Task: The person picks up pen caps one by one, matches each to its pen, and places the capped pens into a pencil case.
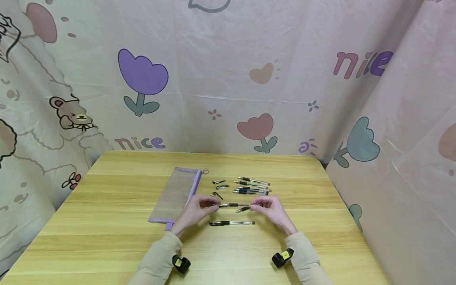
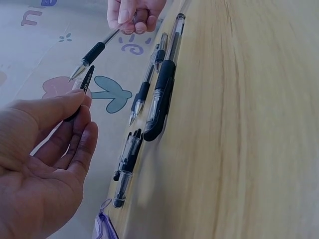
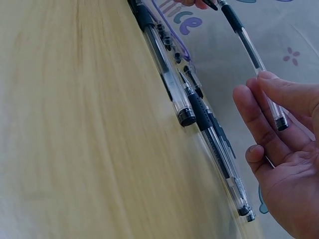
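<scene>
I log: passage, along counter [image 1: 343,237]'s right edge; obstacles, pouch [image 1: 173,194] nearer left edge, pens [image 1: 251,192] mid-counter.

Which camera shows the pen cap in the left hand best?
The left wrist view: the pen cap looks big there, pinched in the left hand. The head view shows it tiny and mostly hidden; the right wrist view catches just a dark bit at the top.

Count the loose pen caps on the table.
3, right of the mesh pouch: far cap, middle cap, and near cap by the left hand; others may be hidden.
</scene>
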A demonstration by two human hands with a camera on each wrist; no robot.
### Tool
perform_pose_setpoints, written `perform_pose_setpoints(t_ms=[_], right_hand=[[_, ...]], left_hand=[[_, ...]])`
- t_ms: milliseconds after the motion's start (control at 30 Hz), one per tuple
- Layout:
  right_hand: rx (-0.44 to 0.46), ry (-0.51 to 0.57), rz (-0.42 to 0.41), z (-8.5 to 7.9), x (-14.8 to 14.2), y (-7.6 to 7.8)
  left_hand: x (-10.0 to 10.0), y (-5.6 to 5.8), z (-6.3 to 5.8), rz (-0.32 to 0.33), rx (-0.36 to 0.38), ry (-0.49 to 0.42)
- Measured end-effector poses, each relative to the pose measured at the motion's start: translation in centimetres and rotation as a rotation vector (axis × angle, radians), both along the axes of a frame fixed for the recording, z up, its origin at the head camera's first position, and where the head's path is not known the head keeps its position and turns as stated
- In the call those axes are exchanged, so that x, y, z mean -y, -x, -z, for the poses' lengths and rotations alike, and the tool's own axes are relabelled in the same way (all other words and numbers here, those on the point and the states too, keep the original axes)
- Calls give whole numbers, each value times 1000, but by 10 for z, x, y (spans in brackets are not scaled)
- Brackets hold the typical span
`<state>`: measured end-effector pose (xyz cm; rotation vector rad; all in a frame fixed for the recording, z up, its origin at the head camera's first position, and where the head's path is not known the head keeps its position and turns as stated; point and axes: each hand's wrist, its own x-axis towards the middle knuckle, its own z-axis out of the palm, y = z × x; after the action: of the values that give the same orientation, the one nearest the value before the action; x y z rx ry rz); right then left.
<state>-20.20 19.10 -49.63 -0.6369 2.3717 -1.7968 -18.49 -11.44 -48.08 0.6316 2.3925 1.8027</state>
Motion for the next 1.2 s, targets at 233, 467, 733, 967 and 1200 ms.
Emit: perform_pose_setpoints(t_ms=[233, 467, 733, 967, 1200], right_hand=[[-2, 14, -28, 1, 2, 1], [19, 25, -33, -1, 3, -1], [39, 12, -1, -3, 1, -1], [39, 11, -1, -3, -1, -1], [9, -3, 23, 0, -5, 0]], left_hand=[[-1, 0, 2, 14, -36, 10], [-1, 1, 3, 25, -50, 1], [0, 1, 3, 31, -47, -14], [1, 1, 3, 27, -36, -9], [4, 1, 6, 45, -79, -25]])
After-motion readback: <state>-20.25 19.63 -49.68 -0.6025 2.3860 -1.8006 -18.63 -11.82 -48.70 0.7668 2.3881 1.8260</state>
